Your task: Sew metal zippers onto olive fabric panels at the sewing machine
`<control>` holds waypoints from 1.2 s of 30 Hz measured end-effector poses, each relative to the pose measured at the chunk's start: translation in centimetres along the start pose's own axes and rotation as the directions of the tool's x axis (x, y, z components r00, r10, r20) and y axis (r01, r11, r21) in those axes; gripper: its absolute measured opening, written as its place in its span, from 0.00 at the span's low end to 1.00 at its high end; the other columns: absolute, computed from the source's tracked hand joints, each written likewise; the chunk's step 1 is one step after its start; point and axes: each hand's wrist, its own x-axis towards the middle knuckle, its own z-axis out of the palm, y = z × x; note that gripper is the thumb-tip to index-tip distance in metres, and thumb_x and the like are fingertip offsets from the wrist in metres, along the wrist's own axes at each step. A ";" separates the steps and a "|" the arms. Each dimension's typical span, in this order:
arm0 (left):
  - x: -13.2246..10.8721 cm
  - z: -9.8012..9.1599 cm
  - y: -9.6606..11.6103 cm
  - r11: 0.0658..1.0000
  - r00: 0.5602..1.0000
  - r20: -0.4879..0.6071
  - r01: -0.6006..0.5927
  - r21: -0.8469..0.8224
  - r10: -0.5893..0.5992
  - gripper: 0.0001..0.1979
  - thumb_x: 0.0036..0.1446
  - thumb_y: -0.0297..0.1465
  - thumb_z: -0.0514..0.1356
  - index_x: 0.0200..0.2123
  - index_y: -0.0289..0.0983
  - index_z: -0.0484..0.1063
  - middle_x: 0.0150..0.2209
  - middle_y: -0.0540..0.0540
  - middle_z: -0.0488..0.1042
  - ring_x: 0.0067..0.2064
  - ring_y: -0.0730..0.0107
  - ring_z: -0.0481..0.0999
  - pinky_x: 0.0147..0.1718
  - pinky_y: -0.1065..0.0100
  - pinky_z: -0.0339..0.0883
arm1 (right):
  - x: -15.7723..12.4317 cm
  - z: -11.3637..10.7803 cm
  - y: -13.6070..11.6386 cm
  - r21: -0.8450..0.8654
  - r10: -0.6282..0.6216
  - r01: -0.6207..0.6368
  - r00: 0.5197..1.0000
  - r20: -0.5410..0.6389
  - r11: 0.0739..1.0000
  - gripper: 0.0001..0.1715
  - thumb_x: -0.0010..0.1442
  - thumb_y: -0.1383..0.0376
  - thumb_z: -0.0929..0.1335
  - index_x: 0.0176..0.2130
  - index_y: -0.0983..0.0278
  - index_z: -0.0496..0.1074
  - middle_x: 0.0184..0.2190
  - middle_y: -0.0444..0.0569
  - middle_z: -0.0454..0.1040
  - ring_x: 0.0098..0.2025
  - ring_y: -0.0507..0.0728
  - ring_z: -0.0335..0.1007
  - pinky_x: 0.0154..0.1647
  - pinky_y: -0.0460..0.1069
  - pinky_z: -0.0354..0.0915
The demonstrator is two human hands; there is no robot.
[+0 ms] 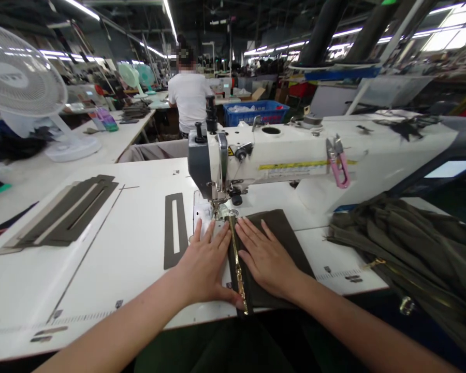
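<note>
A dark olive fabric piece (277, 223) lies on the white table, its top edge by the needle area of the sewing machine (217, 207). Along its left edge runs a gold zipper (234, 241) with a metal pull near the front edge. My left hand (207, 264) lies with fingers spread, fingertips beside the needle plate and thumb on the lower zipper. Flat on the fabric, just right of the zipper, rests my right hand (266, 256), fingers stretched toward the machine. A loose olive frame-shaped piece (170, 233) with a long slot lies left of my left hand.
Several slotted fabric pieces (77, 207) are stacked at the left. Bunched olive fabric (407, 254) with a zipper lies at the right. Pink-handled snips (338, 168) hang on the machine arm. A white fan (19, 72) stands far left; a person (188, 98) sits ahead beside a blue crate (256, 113).
</note>
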 end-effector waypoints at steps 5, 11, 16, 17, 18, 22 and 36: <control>-0.9 0.5 0.9 0.999 0.999 -0.043 0.007 -0.032 -0.009 0.60 0.35 0.64 0.52 0.61 0.27 0.44 0.62 0.32 0.45 0.62 0.39 0.38 0.56 0.40 0.24 | -0.3 0.6 0.4 0.015 0.013 -0.014 1.000 0.024 1.000 0.29 0.63 0.64 0.54 0.60 0.72 0.50 0.62 0.53 0.46 0.64 0.56 0.37 0.62 0.61 0.40; -6.2 -0.4 0.8 0.980 0.989 -0.049 -0.146 -0.136 0.140 0.35 0.55 0.53 0.47 0.60 0.39 0.49 0.64 0.44 0.44 0.64 0.59 0.41 0.60 0.50 0.32 | -0.6 1.3 0.5 -0.024 -0.032 0.031 0.998 -0.062 0.999 0.28 0.63 0.63 0.53 0.60 0.72 0.52 0.62 0.54 0.48 0.63 0.57 0.41 0.60 0.61 0.46; -9.6 -0.5 -2.6 0.981 0.977 -0.088 0.192 -0.031 -0.194 0.45 0.52 0.54 0.50 0.62 0.28 0.42 0.63 0.30 0.41 0.63 0.47 0.38 0.57 0.43 0.38 | 0.1 1.6 0.8 -0.045 -0.061 0.056 0.989 -0.133 0.997 0.24 0.62 0.64 0.55 0.55 0.70 0.61 0.58 0.55 0.57 0.59 0.58 0.52 0.55 0.59 0.55; -10.2 -0.1 -2.6 0.985 0.982 -0.075 0.173 -0.026 -0.175 0.44 0.53 0.53 0.50 0.62 0.28 0.41 0.63 0.31 0.41 0.63 0.47 0.39 0.57 0.43 0.40 | 0.3 1.5 0.9 -0.047 -0.072 0.066 0.988 -0.140 0.997 0.23 0.62 0.65 0.55 0.54 0.70 0.62 0.58 0.55 0.59 0.59 0.58 0.54 0.55 0.58 0.55; -10.7 0.3 -2.4 0.990 0.988 -0.073 0.138 -0.025 -0.140 0.44 0.53 0.53 0.51 0.62 0.30 0.41 0.63 0.32 0.42 0.63 0.48 0.41 0.58 0.44 0.40 | 0.4 1.5 0.9 -0.047 -0.086 0.080 0.986 -0.145 0.996 0.23 0.62 0.66 0.55 0.54 0.70 0.62 0.57 0.55 0.59 0.58 0.58 0.54 0.56 0.58 0.54; -11.9 1.9 -1.0 0.993 0.982 -0.147 0.118 -0.029 -0.121 0.43 0.50 0.46 0.60 0.62 0.38 0.42 0.63 0.36 0.45 0.62 0.48 0.46 0.57 0.45 0.47 | 0.7 1.5 1.0 -0.032 -0.106 0.102 0.983 -0.147 0.994 0.24 0.62 0.67 0.55 0.56 0.69 0.60 0.59 0.54 0.57 0.60 0.57 0.50 0.58 0.58 0.51; -11.1 1.7 -1.0 0.999 0.985 -0.172 0.013 -0.042 -0.020 0.39 0.48 0.25 0.54 0.62 0.38 0.42 0.64 0.39 0.43 0.62 0.48 0.47 0.55 0.47 0.52 | 2.3 1.0 0.1 0.128 -0.049 0.071 0.986 -0.160 0.989 0.22 0.61 0.68 0.57 0.53 0.70 0.64 0.56 0.54 0.61 0.59 0.57 0.53 0.58 0.56 0.51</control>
